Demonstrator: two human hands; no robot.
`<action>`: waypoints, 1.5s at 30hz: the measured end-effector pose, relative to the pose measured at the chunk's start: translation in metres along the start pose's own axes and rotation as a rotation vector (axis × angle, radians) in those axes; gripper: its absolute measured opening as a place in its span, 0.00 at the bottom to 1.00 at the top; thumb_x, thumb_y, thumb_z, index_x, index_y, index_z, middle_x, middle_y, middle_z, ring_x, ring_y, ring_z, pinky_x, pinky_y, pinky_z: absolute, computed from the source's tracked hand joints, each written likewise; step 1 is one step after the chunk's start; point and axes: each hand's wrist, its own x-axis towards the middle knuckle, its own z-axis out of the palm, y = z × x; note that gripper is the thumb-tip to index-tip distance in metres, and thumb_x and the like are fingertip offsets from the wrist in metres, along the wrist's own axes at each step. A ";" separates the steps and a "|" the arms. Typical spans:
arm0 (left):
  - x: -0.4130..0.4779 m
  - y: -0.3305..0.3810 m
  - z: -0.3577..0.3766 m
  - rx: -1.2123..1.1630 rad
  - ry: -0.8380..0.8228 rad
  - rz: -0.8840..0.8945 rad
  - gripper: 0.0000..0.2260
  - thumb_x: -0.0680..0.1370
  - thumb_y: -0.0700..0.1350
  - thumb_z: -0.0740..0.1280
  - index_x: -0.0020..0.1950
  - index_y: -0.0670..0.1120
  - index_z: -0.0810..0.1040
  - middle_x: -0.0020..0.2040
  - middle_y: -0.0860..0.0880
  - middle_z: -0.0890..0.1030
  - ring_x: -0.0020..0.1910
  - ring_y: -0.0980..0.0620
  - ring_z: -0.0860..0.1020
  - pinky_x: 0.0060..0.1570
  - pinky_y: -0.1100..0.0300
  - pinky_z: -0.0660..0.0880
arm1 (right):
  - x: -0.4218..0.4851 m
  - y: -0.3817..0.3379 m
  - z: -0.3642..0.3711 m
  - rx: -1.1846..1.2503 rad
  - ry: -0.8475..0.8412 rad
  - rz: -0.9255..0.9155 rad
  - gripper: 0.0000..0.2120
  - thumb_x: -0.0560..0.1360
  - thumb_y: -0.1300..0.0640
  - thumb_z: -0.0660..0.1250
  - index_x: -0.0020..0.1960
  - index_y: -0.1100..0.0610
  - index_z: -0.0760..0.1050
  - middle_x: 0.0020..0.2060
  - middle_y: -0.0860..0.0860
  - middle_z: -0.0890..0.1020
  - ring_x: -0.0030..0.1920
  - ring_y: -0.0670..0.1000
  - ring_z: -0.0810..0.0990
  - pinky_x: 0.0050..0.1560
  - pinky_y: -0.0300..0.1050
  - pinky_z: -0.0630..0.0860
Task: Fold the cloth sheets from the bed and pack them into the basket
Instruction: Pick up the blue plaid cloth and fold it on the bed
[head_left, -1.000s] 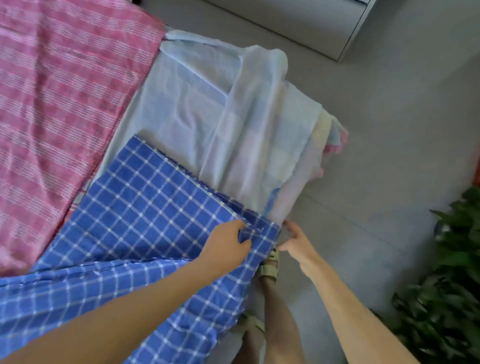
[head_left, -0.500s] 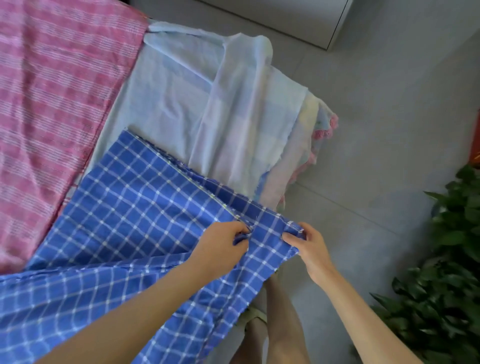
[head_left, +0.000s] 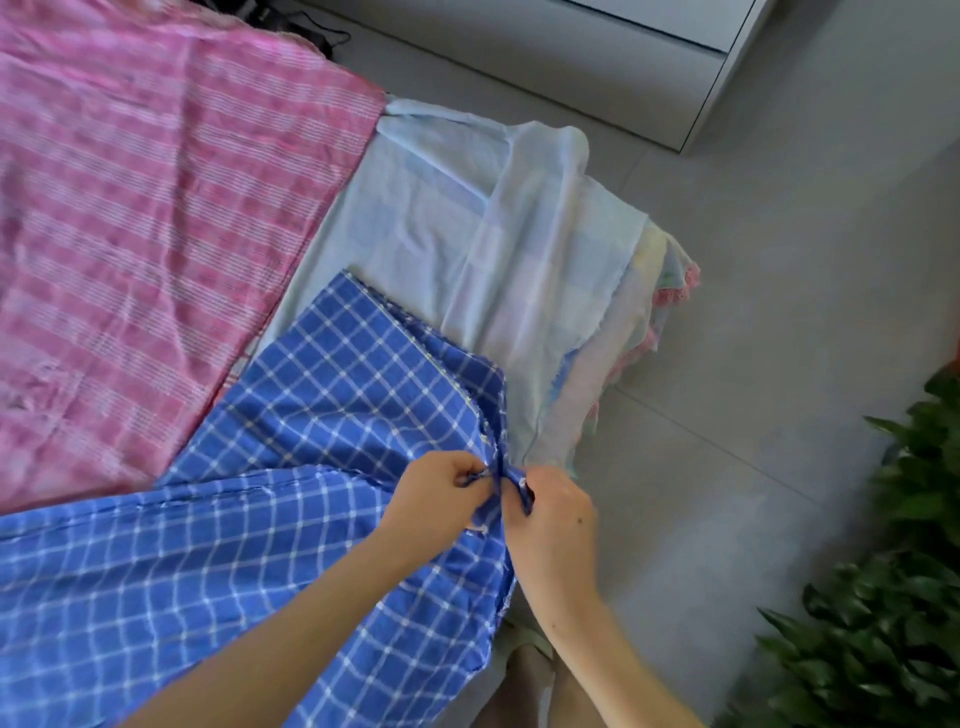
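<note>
Bed (head_left: 415, 218) fills the left and centre of the view, covered in overlapping cloth. Grey tiled floor (head_left: 779, 312) runs along its right side.

Pink checked sheet (head_left: 156, 234) lies spread flat over the upper left of the bed, largest piece in sight. Its right edge overlaps the pale blue sheet (head_left: 441, 223), which lies rumpled on the bed's corner, with 1 long fold running down its middle. Under the pale blue sheet, layers of pastel bedding with a pink lace trim (head_left: 675, 296) hang off the bed's corner toward the floor.

Blue checked sheet (head_left: 311, 415) with thin white grid lines lies across the lower left, over the near edges of both the pink and the pale blue sheets. It looks doubled, 1 layer over another, with a frayed edge running toward the hands. Its near part hangs off the bed's edge.

White cabinet (head_left: 649, 67) stands on the floor at the top right. Green leafy plant (head_left: 883, 597) sits at the lower right, well apart from the bed.

Both hands meet at 1 corner of the blue checked sheet. Left hand (head_left: 439, 499): fingers curled, pinching the cloth. Right hand (head_left: 556, 512): fingers curled round the bunched corner just beside the left. The 2 hands are nearly touching, cloth gathered between them.

Dark cables (head_left: 311, 31) lie on the floor at the top.
</note>
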 end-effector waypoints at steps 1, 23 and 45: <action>-0.002 -0.002 -0.003 -0.008 -0.020 -0.002 0.11 0.78 0.41 0.64 0.40 0.35 0.77 0.27 0.47 0.76 0.32 0.45 0.75 0.42 0.50 0.76 | -0.001 -0.004 0.003 -0.003 0.024 -0.011 0.24 0.65 0.65 0.72 0.32 0.50 0.56 0.27 0.38 0.51 0.24 0.42 0.54 0.25 0.37 0.48; -0.024 -0.038 -0.042 0.152 -0.061 0.106 0.12 0.75 0.37 0.64 0.34 0.37 0.67 0.23 0.52 0.62 0.22 0.54 0.60 0.28 0.66 0.61 | -0.008 -0.015 -0.033 0.736 -0.132 0.680 0.10 0.71 0.72 0.68 0.46 0.59 0.79 0.28 0.48 0.81 0.26 0.46 0.75 0.29 0.36 0.74; -0.069 -0.045 -0.100 0.214 0.239 0.222 0.12 0.77 0.48 0.67 0.41 0.41 0.74 0.32 0.45 0.72 0.30 0.51 0.67 0.35 0.60 0.67 | 0.083 -0.075 0.024 -0.195 -0.505 -0.213 0.31 0.68 0.65 0.66 0.68 0.46 0.68 0.66 0.49 0.68 0.65 0.52 0.65 0.62 0.44 0.63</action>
